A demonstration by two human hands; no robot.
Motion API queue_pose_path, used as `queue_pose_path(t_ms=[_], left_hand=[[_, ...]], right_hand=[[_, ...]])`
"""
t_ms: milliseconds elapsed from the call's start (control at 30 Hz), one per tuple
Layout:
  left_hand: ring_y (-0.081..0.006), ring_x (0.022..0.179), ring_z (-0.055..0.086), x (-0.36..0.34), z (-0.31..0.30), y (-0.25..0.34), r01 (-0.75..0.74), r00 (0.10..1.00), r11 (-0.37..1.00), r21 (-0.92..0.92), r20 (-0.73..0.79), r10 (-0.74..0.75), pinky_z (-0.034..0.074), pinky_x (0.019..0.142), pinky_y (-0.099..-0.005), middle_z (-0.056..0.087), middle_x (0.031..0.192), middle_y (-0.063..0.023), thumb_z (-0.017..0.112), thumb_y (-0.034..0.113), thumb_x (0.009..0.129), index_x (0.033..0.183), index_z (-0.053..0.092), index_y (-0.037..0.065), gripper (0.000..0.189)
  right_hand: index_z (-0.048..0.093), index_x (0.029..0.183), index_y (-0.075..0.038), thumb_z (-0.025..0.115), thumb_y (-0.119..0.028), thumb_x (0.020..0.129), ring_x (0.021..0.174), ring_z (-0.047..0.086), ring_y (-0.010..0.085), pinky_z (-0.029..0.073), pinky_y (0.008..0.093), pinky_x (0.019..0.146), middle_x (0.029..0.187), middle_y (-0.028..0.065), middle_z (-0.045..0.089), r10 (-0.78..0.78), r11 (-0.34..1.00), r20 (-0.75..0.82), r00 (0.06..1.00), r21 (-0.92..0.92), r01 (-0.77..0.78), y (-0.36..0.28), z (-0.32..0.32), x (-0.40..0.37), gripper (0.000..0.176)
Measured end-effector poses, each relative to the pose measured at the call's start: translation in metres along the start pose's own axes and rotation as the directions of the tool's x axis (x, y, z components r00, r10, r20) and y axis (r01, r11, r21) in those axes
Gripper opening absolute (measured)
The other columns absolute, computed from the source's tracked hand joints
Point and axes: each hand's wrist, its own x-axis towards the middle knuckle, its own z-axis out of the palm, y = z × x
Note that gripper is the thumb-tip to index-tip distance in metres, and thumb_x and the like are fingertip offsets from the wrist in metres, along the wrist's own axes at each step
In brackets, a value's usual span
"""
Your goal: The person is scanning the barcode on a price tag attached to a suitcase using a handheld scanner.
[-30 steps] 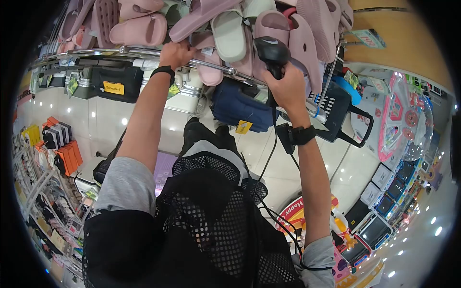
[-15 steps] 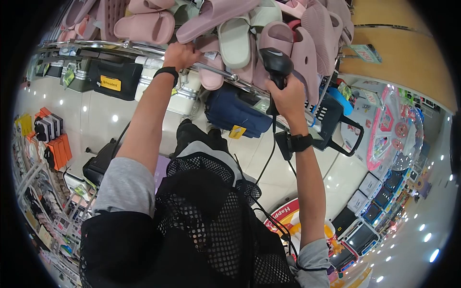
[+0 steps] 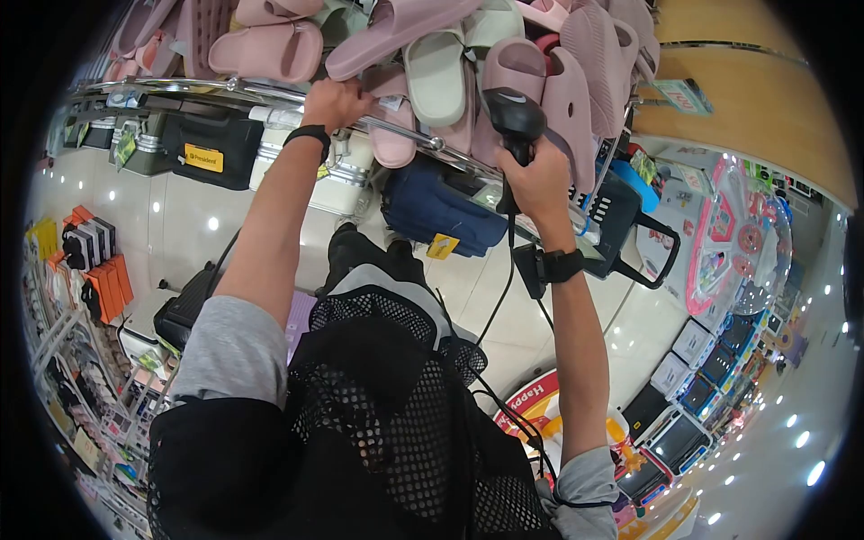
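My right hand (image 3: 537,175) is wrapped round the handle of a black barcode scanner (image 3: 515,112), its head raised over the slippers. A black cable runs down from the handle. At the metal rail, my left hand (image 3: 335,103) is closed, its fingertips at the edge of a pink slipper (image 3: 392,135) with a small white label; the fingers' undersides are hidden. Right of that slipper hangs a white slipper (image 3: 436,81). A mauve slipper (image 3: 396,36) lies above my left hand, and a pink slipper (image 3: 270,52) sits to its left.
Below the metal rail (image 3: 171,84) stand a black case (image 3: 211,135) with a yellow tag, a white suitcase (image 3: 297,166) and a navy bag (image 3: 441,207). A black case (image 3: 621,225) with a handle is at right. Orange boxes (image 3: 110,288) stand at far left.
The view has shifted very slightly. Both hands keep nearly the same places, the scanner still in my right hand and my left hand at the slipper.
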Motion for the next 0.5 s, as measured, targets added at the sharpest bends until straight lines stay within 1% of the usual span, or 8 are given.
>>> queue_pose_path(t_ms=[100, 167, 200, 300, 367, 400, 467, 500], left_hand=[[-0.0400, 0.072, 0.066, 0.0012, 0.0027, -0.0009, 0.013, 1.000, 1.000, 0.009, 0.013, -0.013, 0.055, 0.071, -0.0491, 0.068, 0.077, -0.0207, 0.053, 0.041, 0.084, 0.085, 0.071, 0.009, 0.036], [-0.0390, 0.078, 0.067, 0.0017, 0.0023, 0.0001, 0.053, 0.997, 0.999, 0.002, 0.047, -0.054, 0.055, 0.078, -0.0483, 0.069, 0.084, -0.0210, 0.053, 0.040, 0.082, 0.088, 0.071, 0.008, 0.037], [-0.0390, 0.078, 0.067, 0.0020, 0.0034, -0.0002, 0.052, 0.998, 0.999, 0.002, 0.048, -0.052, 0.055, 0.078, -0.0483, 0.069, 0.084, -0.0210, 0.053, 0.040, 0.082, 0.088, 0.071, 0.008, 0.037], [-0.0390, 0.078, 0.067, 0.0030, 0.0069, -0.0028, 0.047, 0.997, 0.999, 0.024, 0.065, -0.048, 0.055, 0.077, -0.0482, 0.069, 0.084, -0.0208, 0.053, 0.040, 0.082, 0.088, 0.072, 0.008, 0.037], [-0.0397, 0.072, 0.066, 0.0029, 0.0103, -0.0054, 0.000, 1.000, 0.999, 0.047, 0.019, -0.001, 0.055, 0.069, -0.0480, 0.069, 0.078, -0.0195, 0.053, 0.042, 0.085, 0.085, 0.071, 0.010, 0.037], [-0.0397, 0.072, 0.066, 0.0025, 0.0096, -0.0050, -0.001, 1.000, 0.999, 0.048, 0.019, 0.000, 0.055, 0.069, -0.0480, 0.069, 0.078, -0.0195, 0.053, 0.042, 0.085, 0.085, 0.071, 0.010, 0.037], [-0.0393, 0.070, 0.066, 0.0012, 0.0084, -0.0046, -0.014, 1.000, 0.999, 0.041, -0.003, 0.014, 0.055, 0.067, -0.0480, 0.069, 0.078, -0.0192, 0.053, 0.041, 0.085, 0.084, 0.071, 0.009, 0.036], [-0.0393, 0.070, 0.066, 0.0012, 0.0093, -0.0050, -0.014, 1.000, 0.999, 0.041, -0.004, 0.014, 0.055, 0.067, -0.0480, 0.069, 0.078, -0.0192, 0.053, 0.041, 0.085, 0.084, 0.071, 0.009, 0.036]], right_hand=[[0.065, 0.089, 0.002, 0.069, -0.032, 0.072, 0.074, 0.066, 0.0386, 0.051, 0.0434, 0.069, 0.077, 0.0197, 0.068, -0.005, 1.000, 0.001, 1.000, 0.008, 0.005, 0.0024, 0.0012, -0.0002, 0.038], [0.065, 0.089, 0.003, 0.071, -0.033, 0.073, 0.063, 0.061, 0.0325, 0.048, 0.0392, 0.064, 0.069, 0.0171, 0.063, -0.055, 0.998, -0.045, 0.997, 0.014, 0.056, 0.0080, 0.0050, -0.0004, 0.039], [0.065, 0.089, 0.003, 0.071, -0.033, 0.073, 0.063, 0.061, 0.0325, 0.048, 0.0392, 0.064, 0.069, 0.0171, 0.063, -0.054, 0.998, -0.046, 0.997, 0.014, 0.054, 0.0085, 0.0051, -0.0005, 0.039], [0.065, 0.089, 0.003, 0.071, -0.033, 0.073, 0.064, 0.061, 0.0325, 0.048, 0.0393, 0.064, 0.070, 0.0175, 0.064, -0.050, 0.998, -0.045, 0.998, 0.024, 0.051, 0.0095, 0.0054, -0.0006, 0.039], [0.065, 0.088, 0.003, 0.071, -0.032, 0.073, 0.064, 0.062, 0.0324, 0.048, 0.0395, 0.064, 0.070, 0.0175, 0.064, -0.053, 0.998, -0.042, 0.998, 0.017, 0.054, 0.0096, 0.0050, -0.0001, 0.039], [0.065, 0.088, 0.003, 0.071, -0.032, 0.073, 0.064, 0.062, 0.0324, 0.048, 0.0395, 0.064, 0.070, 0.0175, 0.064, -0.053, 0.998, -0.042, 0.998, 0.017, 0.054, 0.0085, 0.0042, 0.0002, 0.039], [0.065, 0.088, 0.002, 0.068, -0.030, 0.071, 0.075, 0.065, 0.0408, 0.051, 0.0454, 0.070, 0.078, 0.0212, 0.067, -0.029, 1.000, -0.007, 1.000, 0.004, 0.029, 0.0062, 0.0027, 0.0006, 0.036], [0.065, 0.088, 0.002, 0.068, -0.030, 0.071, 0.075, 0.065, 0.0408, 0.051, 0.0454, 0.070, 0.078, 0.0212, 0.067, -0.029, 1.000, -0.007, 1.000, 0.004, 0.029, 0.0057, 0.0024, 0.0007, 0.036]])
